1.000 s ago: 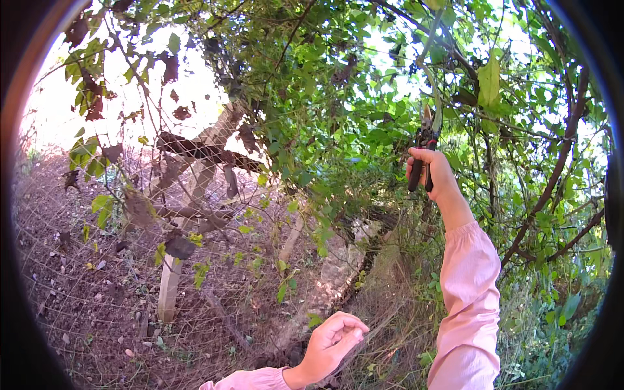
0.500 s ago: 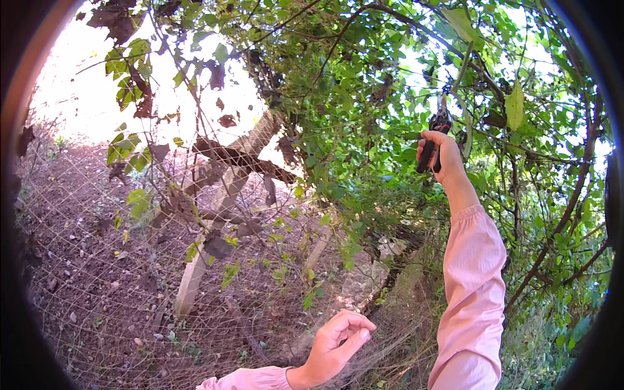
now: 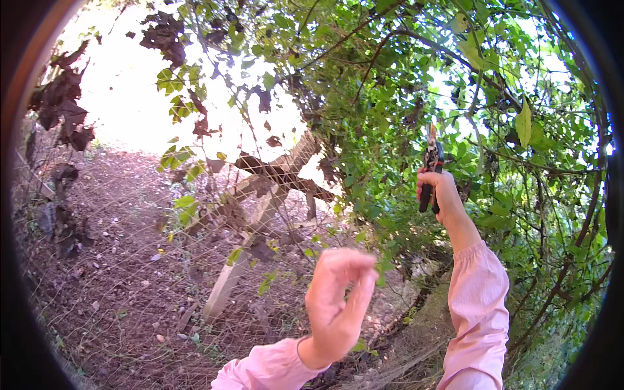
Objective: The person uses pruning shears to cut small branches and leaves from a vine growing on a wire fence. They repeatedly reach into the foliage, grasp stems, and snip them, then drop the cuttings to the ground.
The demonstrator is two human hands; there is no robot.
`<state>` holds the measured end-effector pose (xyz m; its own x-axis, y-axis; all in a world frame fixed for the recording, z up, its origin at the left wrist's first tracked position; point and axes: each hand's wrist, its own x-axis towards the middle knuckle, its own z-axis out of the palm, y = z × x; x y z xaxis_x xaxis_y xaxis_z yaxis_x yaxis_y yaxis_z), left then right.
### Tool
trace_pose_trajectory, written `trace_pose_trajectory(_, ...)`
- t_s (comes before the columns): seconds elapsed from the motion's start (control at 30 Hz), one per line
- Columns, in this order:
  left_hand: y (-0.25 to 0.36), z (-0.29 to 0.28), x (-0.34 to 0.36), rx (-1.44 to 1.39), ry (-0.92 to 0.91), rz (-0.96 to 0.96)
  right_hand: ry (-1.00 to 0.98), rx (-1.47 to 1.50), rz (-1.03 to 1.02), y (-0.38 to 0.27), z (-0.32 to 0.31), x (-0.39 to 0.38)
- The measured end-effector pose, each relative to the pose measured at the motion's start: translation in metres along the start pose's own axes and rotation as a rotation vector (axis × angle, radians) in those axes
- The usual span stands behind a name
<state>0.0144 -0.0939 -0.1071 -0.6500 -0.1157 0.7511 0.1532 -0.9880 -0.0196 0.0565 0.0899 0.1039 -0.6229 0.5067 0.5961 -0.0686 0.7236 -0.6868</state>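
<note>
Currently, the right hand (image 3: 443, 190) grips pruning shears (image 3: 432, 156), upper right; the left hand (image 3: 330, 305), lower centre, is curled, any pinched contents undeterminable. Risk: dense foliage (image 3: 383, 162) could snag the blades.

The right arm (image 3: 479, 305) stretches upward, the right hand (image 3: 439, 188) closed in a grip. The left hand (image 3: 335, 309) is lower, fingers curled toward the thumb.

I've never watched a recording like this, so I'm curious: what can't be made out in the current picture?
In the head view:
Pruning shears: handles partly covered by the right hand.
Left sleeve and right sleeve: cut off by the lower edge.
Bright patch, upper left: glare washes out any detail.
Left hand: slightly blurred, hiding whatever lies directly behind it.
</note>
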Motion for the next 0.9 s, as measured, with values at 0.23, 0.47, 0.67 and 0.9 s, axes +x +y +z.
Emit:
trace_pose_trajectory(0.23, -0.006, 0.011, 0.091, 0.255, 0.146, 0.142, 0.137, -0.491, -0.305, 0.012, 0.040, -0.025)
trace_pose_trajectory(0.47, -0.018, 0.017, 0.207, 0.626, 0.209, 0.389, 0.281, -0.554, -0.575, -0.030, 0.072, -0.028)
trace_pose_trajectory(0.67, -0.012, 0.024, 0.256, 0.812, 0.100, 0.577, 0.272, -0.469, -0.620, -0.068, 0.095, -0.023)
trace_pose_trajectory(0.9, -0.007, 0.038, 0.270, 0.792, -0.107, 0.593, 0.110, -0.368, -0.702, -0.073, 0.088, -0.088)
